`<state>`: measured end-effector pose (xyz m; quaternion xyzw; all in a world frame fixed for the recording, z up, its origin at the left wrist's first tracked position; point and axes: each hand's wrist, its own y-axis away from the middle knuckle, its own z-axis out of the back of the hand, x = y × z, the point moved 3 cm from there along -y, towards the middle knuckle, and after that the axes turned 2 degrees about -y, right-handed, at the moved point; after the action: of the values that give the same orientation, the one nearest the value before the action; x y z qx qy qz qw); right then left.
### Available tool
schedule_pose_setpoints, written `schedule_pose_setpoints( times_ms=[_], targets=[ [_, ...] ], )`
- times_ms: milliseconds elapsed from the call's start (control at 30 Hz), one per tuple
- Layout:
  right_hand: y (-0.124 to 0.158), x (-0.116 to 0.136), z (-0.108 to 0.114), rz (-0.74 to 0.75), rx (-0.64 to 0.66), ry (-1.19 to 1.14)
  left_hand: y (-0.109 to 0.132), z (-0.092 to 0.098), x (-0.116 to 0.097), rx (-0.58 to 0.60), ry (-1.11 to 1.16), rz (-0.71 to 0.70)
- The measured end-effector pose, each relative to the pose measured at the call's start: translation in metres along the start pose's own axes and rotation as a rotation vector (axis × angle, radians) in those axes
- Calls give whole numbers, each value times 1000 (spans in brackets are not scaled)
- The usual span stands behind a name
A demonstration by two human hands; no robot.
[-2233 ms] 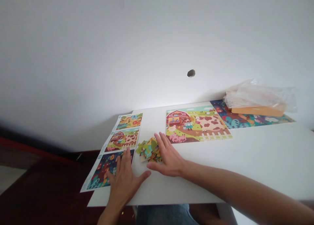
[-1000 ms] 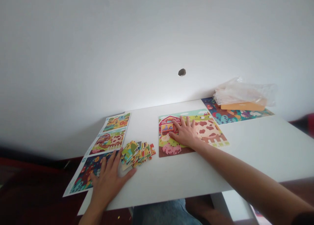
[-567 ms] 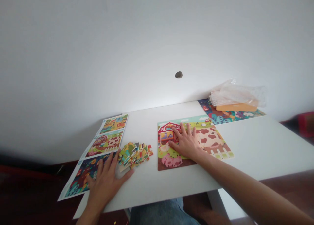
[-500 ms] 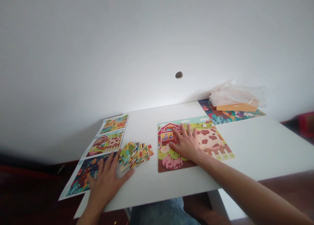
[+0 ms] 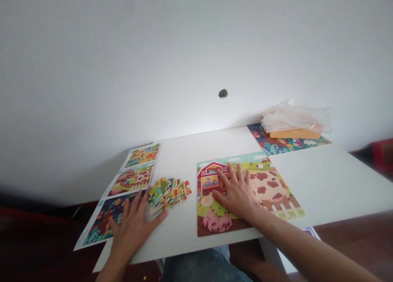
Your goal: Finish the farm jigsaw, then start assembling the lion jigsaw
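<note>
Farm puzzle (image 5: 270,187) under right hand (image 5: 238,194); pieces (image 5: 168,195) beside left hand (image 5: 133,228).

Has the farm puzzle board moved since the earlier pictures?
Yes. The farm puzzle board has slid toward the person, under the right hand, and now lies much closer to the near table edge.

You have a bright, softly lit view: the smooth white wall (image 5: 196,89) glows strongest just behind the white tabletop (image 5: 319,183), while the dark red floor (image 5: 37,249) left of it falls dim, and the frame's edges bend and blur.
</note>
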<state>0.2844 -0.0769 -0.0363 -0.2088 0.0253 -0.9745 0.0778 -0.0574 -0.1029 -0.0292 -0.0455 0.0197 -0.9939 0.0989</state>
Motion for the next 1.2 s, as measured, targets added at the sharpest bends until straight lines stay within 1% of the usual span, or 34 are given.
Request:
schedule_pose_setpoints(
  times_ms=[200, 367, 600, 767, 967, 1200],
  targets=[
    [18, 6, 0, -5, -37, -21, -2, -1, 2, 5, -12, -1],
    [27, 6, 2, -14, -39, -35, -3, -2, 3, -6, -15, -11],
    [34, -3, 5, -35, -30, -3, -3, -1, 4, -26, -13, -21],
    [39, -12, 12, -35, -31, 45, -3, -1, 5, -11, 2, -12],
    [46, -33, 24, -20, -50, 168, -5, -3, 10, -17, 14, -26],
    [57, -79, 40, -16, -85, 302, -6, -9, 17, -21, 12, -28]
  ],
)
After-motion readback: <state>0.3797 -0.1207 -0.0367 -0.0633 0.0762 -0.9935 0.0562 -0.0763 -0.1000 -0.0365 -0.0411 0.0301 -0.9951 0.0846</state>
